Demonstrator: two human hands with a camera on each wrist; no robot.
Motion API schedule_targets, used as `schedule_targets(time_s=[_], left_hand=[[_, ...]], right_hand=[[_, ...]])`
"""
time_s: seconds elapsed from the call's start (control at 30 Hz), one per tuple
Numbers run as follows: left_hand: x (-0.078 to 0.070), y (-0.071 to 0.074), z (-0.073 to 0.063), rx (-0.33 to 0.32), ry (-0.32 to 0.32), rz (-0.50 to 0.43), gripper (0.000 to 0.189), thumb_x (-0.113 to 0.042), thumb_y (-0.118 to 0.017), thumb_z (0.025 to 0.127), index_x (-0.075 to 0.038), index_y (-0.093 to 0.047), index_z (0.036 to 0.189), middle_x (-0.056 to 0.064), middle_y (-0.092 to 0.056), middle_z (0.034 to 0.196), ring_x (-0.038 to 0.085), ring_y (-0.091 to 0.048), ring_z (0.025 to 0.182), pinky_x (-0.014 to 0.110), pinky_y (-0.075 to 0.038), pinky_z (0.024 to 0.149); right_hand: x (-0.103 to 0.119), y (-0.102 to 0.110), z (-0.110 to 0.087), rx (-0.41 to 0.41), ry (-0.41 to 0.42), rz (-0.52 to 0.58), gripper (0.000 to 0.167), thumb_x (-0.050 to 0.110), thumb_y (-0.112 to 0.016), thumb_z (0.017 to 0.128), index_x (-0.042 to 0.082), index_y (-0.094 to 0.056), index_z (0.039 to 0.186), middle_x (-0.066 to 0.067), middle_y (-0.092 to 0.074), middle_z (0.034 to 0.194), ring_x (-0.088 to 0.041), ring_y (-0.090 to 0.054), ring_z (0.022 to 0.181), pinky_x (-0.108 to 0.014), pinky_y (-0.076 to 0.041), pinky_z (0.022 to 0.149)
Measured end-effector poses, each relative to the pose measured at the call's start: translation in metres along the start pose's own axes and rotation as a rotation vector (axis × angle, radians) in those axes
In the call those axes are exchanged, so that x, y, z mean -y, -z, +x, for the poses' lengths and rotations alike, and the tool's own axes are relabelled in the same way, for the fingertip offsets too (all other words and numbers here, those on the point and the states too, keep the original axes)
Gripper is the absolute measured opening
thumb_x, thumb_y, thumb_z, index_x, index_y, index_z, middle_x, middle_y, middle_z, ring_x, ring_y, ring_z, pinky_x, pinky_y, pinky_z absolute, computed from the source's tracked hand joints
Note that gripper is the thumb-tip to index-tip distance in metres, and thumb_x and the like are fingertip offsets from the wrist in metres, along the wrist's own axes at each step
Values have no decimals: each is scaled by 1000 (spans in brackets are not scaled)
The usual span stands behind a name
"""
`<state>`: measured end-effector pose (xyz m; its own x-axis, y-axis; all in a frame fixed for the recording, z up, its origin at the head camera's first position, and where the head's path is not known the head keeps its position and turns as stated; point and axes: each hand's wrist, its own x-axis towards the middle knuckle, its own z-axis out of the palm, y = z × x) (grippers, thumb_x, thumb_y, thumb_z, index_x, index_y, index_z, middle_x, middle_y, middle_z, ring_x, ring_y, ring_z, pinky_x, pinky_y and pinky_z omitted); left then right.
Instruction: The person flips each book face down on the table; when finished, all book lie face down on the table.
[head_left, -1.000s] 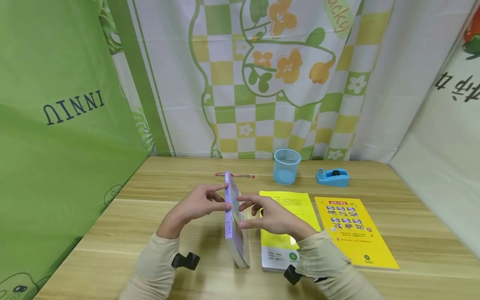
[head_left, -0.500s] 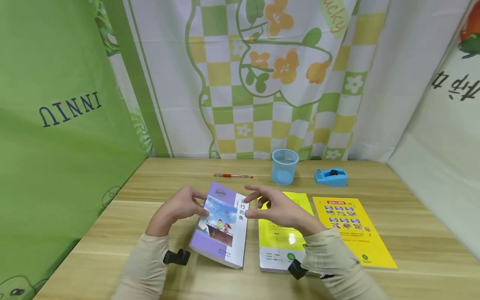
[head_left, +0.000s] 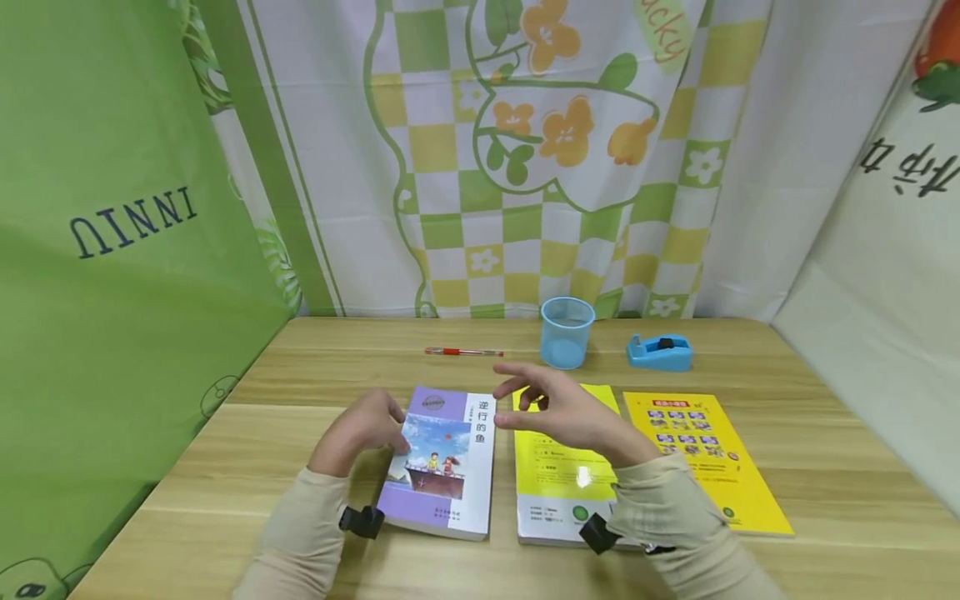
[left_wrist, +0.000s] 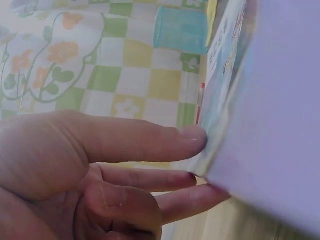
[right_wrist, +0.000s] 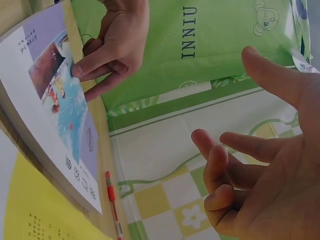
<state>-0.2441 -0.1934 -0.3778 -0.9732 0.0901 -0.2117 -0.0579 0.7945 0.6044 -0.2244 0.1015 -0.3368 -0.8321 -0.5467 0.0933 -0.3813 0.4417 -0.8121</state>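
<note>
A purple-and-white paperback book (head_left: 442,450) with a picture of two children on a boat lies cover up, front and centre. My left hand (head_left: 363,429) pinches its left edge, the thumb (right_wrist: 90,62) on the cover and the other fingers at the edge. In the left wrist view the lilac spine (left_wrist: 280,115) fills the right side, thumb and fingertips at its corner. My right hand (head_left: 573,417) hangs over a yellow-and-white book (head_left: 558,483), thumb and fingers spread apart with nothing between them, just right of the paperback.
A thin yellow booklet (head_left: 708,467) lies at the right. Toward the back are a red pen (head_left: 463,352), a blue mesh pen cup (head_left: 566,337) and a blue tape dispenser (head_left: 660,353). Patterned curtains (head_left: 450,167) stand behind the wooden table (head_left: 225,467).
The paperback was upright with its spine up, then tilted left cover up, and now lies down. My right hand has come off it and moved slightly right; my left keeps its edge.
</note>
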Motion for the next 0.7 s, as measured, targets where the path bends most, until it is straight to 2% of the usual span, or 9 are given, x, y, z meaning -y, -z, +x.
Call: schedule_targets(time_s=[0.13,0.27,0.43,0.57,0.7], left_hand=[[0,-4,-1,-21,-5,48,51,2,-85,61,14,-69,108,24,-72,105,33,-67,95,46,-58,86],[-2,-9,-2,-32,12,63,34,2,-85,61,9,-72,92,16,-71,88,26,-64,80,39,-57,72],[-8,-15,-4,-57,22,81,19,3,-84,60,2,-69,71,6,-62,68,19,-54,63,29,-47,56],[-13,-21,-5,-78,27,106,26,6,-81,60,-6,-58,58,1,-51,59,16,-46,55,26,-41,50],[-16,-25,-6,-92,43,124,37,8,-79,60,-11,-48,56,0,-45,58,15,-43,54,24,-37,48]], right_hand=[[2,1,-1,-3,-4,10,69,31,-76,91,12,-47,150,-1,-69,123,-19,-56,98,-34,-44,82],[3,1,-2,-2,-8,18,70,31,-76,90,13,-46,150,0,-68,123,-19,-56,98,-34,-43,82],[5,3,-4,8,-6,26,69,32,-76,91,12,-46,151,-2,-68,123,-19,-57,98,-33,-45,82],[6,5,-6,7,3,37,68,31,-74,93,9,-45,151,-4,-68,123,-19,-57,99,-31,-46,83],[6,6,-7,-2,18,45,66,29,-72,95,5,-45,150,-8,-68,124,-19,-59,97,-32,-48,85]])
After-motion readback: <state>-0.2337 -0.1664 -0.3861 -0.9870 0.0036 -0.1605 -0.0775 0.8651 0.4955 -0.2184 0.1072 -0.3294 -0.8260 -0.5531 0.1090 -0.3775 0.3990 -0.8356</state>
